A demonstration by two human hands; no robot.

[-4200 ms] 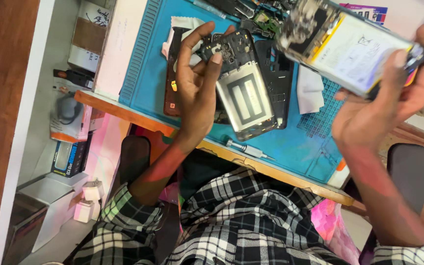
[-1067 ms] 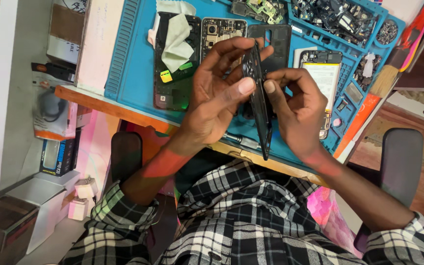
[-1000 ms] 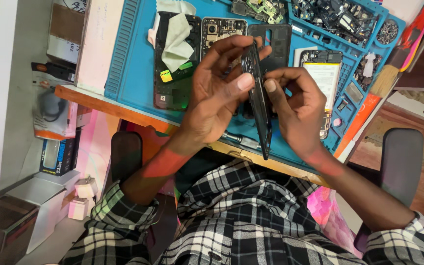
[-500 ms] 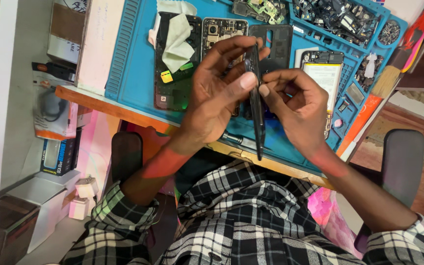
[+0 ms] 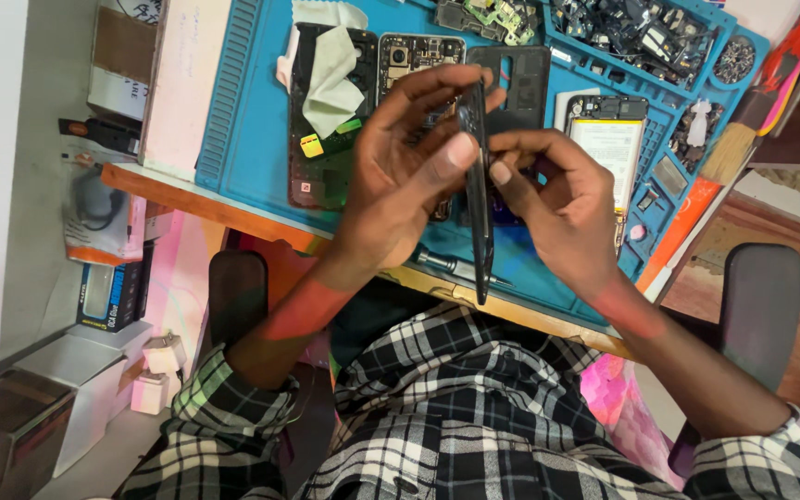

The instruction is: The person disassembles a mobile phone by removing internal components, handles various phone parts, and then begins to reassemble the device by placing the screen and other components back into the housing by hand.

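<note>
I looked first at the largest thing, the blue work mat (image 5: 252,120) that covered the desk (image 5: 187,199), with its parts tray (image 5: 687,120) at the far right. On the mat lay an opened phone body with a pale cloth on it (image 5: 326,120), a second opened phone (image 5: 418,57), a dark back cover (image 5: 520,83) and a phone with its battery showing (image 5: 613,153).

The thin dark phone frame (image 5: 480,204) stood on edge above the near border of the mat, lifted between both hands. The left hand (image 5: 400,181) had its grip closed on the upper part of the frame, thumb pressing from the side. The right hand (image 5: 562,208) pinched the same frame near the top with its fingertips.

In my judgement, the main risk was bending: the frame was thin and held only at the top, so strong pressure from both thumbs could twist or crack it. The lower end hung free past the desk edge, so a slip would drop it to the lap or the floor. It could also strike the small metal screwdriver (image 5: 451,266) lying just behind it.
</note>
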